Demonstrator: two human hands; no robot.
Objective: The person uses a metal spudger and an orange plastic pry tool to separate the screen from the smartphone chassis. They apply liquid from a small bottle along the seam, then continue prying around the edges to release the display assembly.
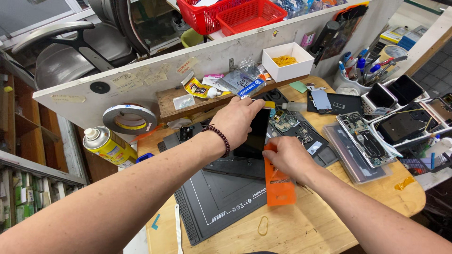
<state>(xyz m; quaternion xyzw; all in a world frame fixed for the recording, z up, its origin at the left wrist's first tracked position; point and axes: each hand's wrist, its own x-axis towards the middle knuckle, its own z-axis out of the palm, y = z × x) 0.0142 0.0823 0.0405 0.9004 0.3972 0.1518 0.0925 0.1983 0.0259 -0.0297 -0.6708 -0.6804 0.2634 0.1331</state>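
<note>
Glossy black phone [254,134] — left hand [238,120] grips it, right hand [287,157] pinches flat orange card [278,186].

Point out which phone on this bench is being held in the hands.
The black phone at the centre, over the grey mat: the left hand grips it, unlike the opened phone lying untouched to the right.

A black phone [254,136] stands tilted on the mat beside a flat orange card [279,186].

My arms are bare, no sleeves reaching into view. Around my left wrist sits a bracelet [222,138] of small dark round beads. My right hand [287,157] wears nothing at all.
</note>
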